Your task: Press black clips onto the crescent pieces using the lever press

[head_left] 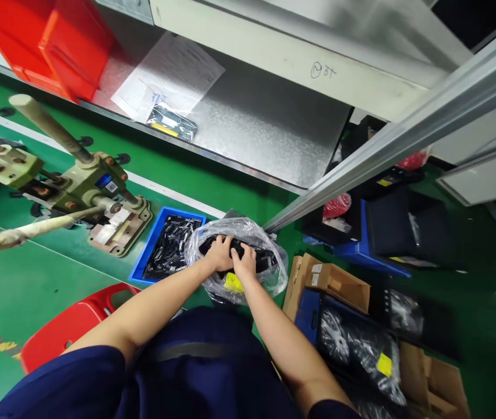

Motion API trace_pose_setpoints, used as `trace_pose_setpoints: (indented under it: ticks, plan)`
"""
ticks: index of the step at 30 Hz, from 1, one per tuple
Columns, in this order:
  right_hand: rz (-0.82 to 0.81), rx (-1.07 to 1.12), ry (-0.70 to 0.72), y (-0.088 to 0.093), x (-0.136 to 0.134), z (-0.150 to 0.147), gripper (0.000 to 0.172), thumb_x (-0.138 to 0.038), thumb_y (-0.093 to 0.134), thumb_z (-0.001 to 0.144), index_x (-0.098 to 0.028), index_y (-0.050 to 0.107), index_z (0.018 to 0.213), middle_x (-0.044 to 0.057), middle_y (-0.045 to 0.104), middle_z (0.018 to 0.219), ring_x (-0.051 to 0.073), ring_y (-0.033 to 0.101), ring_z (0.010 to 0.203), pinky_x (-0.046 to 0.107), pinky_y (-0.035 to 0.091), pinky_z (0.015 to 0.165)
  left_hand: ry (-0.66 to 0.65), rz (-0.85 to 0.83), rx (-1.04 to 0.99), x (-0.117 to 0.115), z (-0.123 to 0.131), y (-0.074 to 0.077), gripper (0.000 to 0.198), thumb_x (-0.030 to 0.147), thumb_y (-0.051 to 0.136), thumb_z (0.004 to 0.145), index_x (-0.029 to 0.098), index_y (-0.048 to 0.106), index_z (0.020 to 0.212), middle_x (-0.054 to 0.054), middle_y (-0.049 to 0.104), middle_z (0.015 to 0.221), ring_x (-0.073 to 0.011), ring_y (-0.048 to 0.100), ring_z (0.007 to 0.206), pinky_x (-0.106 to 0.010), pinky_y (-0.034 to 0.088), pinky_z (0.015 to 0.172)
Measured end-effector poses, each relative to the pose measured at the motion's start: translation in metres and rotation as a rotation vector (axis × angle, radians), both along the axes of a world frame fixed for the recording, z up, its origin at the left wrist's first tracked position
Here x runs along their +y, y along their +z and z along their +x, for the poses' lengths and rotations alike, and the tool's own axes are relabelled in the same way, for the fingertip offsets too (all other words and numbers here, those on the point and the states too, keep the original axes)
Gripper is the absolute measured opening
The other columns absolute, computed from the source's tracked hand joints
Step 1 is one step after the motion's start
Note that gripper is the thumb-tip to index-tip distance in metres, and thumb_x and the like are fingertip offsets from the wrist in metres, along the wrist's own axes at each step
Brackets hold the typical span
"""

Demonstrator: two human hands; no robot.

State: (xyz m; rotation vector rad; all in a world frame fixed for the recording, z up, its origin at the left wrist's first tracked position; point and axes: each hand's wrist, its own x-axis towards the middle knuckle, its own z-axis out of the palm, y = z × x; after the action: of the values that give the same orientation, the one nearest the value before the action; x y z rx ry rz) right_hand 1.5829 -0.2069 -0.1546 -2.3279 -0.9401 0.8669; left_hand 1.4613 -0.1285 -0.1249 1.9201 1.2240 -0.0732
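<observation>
A clear plastic bag (280, 273) stands with its mouth wide, its rim folded out in a ring. Dark black parts (265, 260) lie inside it; their exact kind I cannot make out. My left hand (220, 254) reaches into the mouth with its fingers curled over some of these parts. Right beside it, my right hand (244, 263) is closed on the black parts too, thumb toward the left hand. A yellow label (233, 282) shows at the near side of the bag. What lies under both palms is hidden.
To the left is a blue tray (140, 269) of small black pieces, then a green lever press (112, 192). A red chair (68, 326) stands near left. Ahead, a metal bench (248, 139) bears papers and a red bin (68, 46). Cartons (344, 285) and bagged goods sit at right.
</observation>
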Motion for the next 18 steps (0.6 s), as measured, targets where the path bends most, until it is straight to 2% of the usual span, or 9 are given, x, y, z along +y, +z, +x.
trace_pose_setpoints:
  ticks: [2, 4, 8, 13, 18]
  plan:
    - [0.032, 0.060, -0.028, -0.002, 0.005, -0.001, 0.061, -0.059, 0.052, 0.096, -0.021, 0.058, 0.144, 0.017, 0.057, 0.153, 0.029, 0.060, 0.138, 0.045, 0.048, 0.120, 0.059, -0.047, -0.069, 0.000, 0.003, -0.007, 0.087, 0.041, 0.078, 0.078, 0.021, 0.048, 0.157, -0.022, 0.046, 0.159, -0.0359, 0.060, 0.139, -0.046, 0.046, 0.120]
    - [0.071, 0.117, -0.052, -0.003, 0.007, -0.002, 0.059, -0.061, 0.046, 0.098, -0.022, 0.061, 0.140, 0.014, 0.062, 0.148, 0.026, 0.064, 0.131, 0.041, 0.052, 0.115, 0.173, -0.052, -0.141, -0.003, 0.005, -0.013, 0.070, 0.044, 0.072, 0.087, 0.020, 0.056, 0.151, -0.019, 0.051, 0.155, -0.0302, 0.061, 0.139, -0.040, 0.044, 0.122]
    - [0.163, 0.196, -0.094, -0.004, 0.006, -0.008, 0.054, -0.061, 0.039, 0.100, -0.025, 0.064, 0.132, 0.008, 0.071, 0.140, 0.021, 0.066, 0.127, 0.037, 0.054, 0.111, 0.427, -0.043, -0.260, -0.012, 0.012, -0.020, 0.044, 0.052, 0.057, 0.100, 0.021, 0.071, 0.127, -0.015, 0.064, 0.139, -0.0277, 0.062, 0.134, -0.042, 0.044, 0.121]
    - [0.235, 0.228, -0.186, 0.001, 0.006, -0.022, 0.058, -0.061, 0.035, 0.100, -0.023, 0.061, 0.133, 0.011, 0.073, 0.136, 0.023, 0.068, 0.124, 0.040, 0.056, 0.109, 0.532, -0.034, -0.319, -0.019, 0.025, -0.008, 0.050, 0.059, 0.043, 0.106, 0.021, 0.075, 0.097, -0.011, 0.074, 0.109, -0.0266, 0.067, 0.114, -0.041, 0.051, 0.107]
    - [0.304, 0.212, -0.231, 0.020, 0.006, -0.028, 0.063, -0.061, 0.030, 0.101, -0.021, 0.053, 0.144, 0.016, 0.067, 0.144, 0.026, 0.066, 0.131, 0.044, 0.055, 0.112, 0.670, -0.039, -0.515, -0.024, 0.032, 0.013, 0.051, 0.062, 0.046, 0.104, 0.021, 0.073, 0.089, -0.008, 0.075, 0.099, -0.0230, 0.068, 0.098, -0.036, 0.052, 0.094]
